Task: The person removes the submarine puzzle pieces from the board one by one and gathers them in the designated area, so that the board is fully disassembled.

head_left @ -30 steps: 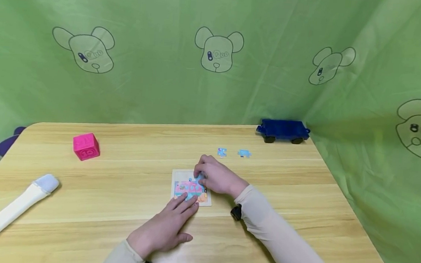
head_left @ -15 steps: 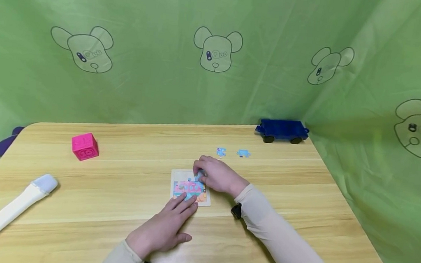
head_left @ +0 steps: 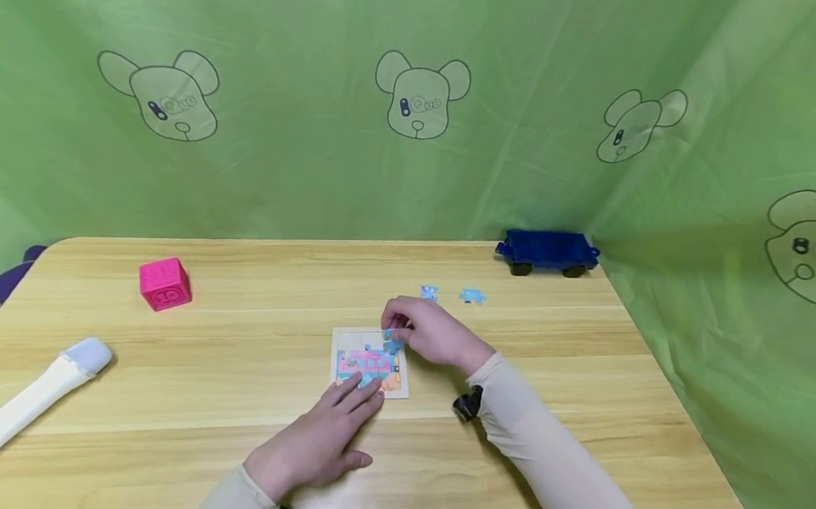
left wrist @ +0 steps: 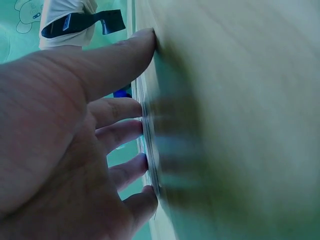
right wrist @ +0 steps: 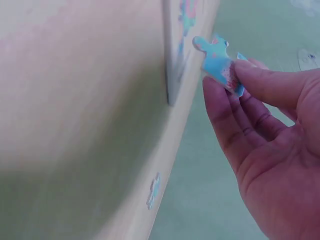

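A small framed jigsaw puzzle (head_left: 353, 339) lies mid-table in the head view, its lower part filled with a pink and blue picture. The straight fingers of my left hand (head_left: 317, 443) rest on its near edge; the left wrist view shows the fingertips (left wrist: 134, 165) along that edge. Above the puzzle's upper right corner, my right hand (head_left: 436, 333) pinches a blue jigsaw piece (right wrist: 216, 64) between thumb and fingers. The right wrist view shows this piece tilted and apart from the frame. Two loose jigsaw pieces, one (head_left: 429, 291) partly behind the right hand and another (head_left: 473, 295), lie beyond.
At the back right stands a dark blue toy wagon (head_left: 548, 253). A pink number cube (head_left: 166, 283) sits at left, and a long white handle-like object (head_left: 21, 414) with a pale tip crosses the left front. Green printed curtain (head_left: 285, 165) hangs behind the wooden table (head_left: 225, 384).
My right hand has shifted slightly right and away from the puzzle's upper area, with the blue jigsaw piece turned between its fingers. The left hand has stayed in place.
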Motion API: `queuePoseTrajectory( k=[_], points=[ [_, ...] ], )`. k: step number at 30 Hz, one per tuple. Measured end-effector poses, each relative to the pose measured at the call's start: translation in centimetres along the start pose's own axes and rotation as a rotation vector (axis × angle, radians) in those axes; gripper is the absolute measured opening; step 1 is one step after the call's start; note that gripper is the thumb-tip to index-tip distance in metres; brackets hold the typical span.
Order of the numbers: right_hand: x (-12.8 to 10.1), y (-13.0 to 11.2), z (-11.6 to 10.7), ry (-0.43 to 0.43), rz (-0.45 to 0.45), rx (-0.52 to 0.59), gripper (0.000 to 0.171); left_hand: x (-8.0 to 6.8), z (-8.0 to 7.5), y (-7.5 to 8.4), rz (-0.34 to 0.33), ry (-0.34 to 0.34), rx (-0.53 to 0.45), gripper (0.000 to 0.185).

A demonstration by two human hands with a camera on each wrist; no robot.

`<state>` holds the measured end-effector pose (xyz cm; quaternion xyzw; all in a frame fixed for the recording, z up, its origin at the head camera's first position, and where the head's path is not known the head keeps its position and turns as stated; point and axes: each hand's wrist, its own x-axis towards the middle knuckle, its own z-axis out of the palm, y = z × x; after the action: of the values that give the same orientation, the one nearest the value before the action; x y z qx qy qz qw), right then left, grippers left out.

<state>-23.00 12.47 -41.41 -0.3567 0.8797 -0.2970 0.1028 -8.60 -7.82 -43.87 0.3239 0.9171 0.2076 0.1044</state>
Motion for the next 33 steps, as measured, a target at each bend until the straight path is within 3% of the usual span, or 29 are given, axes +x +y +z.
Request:
queuePoseTrajectory(
  k=[4, 9, 20, 27, 33],
  points=[
    [-0.5, 0.4, -0.9, 0.025, -0.018, 0.039, 0.009, 0.0, 0.0, 0.0, -0.004, 0.001, -0.003, 0.076],
    [-1.4, 1.3, -2.2, 0.077, 0.020, 0.055, 0.010, 0.0, 0.1, 0.2, -0.009, 0.004, -0.003, 0.076],
    [-3.8, 4.6, -6.1, 0.167, 0.144, 0.100, 0.009, -0.1, 0.1, 0.2, -0.009, 0.006, -0.003, 0.077],
    [-5.6, 7.7, -7.9, 0.249, 0.239, 0.015, 0.013, 0.0, 0.1, 0.3, -0.015, 0.000, -0.005, 0.076],
    [-6.7, 10.7, -8.6, 0.256, 0.361, 0.011, 0.017, -0.1, 0.0, 0.3, -0.013, -0.001, 0.000, 0.076]
  ],
)
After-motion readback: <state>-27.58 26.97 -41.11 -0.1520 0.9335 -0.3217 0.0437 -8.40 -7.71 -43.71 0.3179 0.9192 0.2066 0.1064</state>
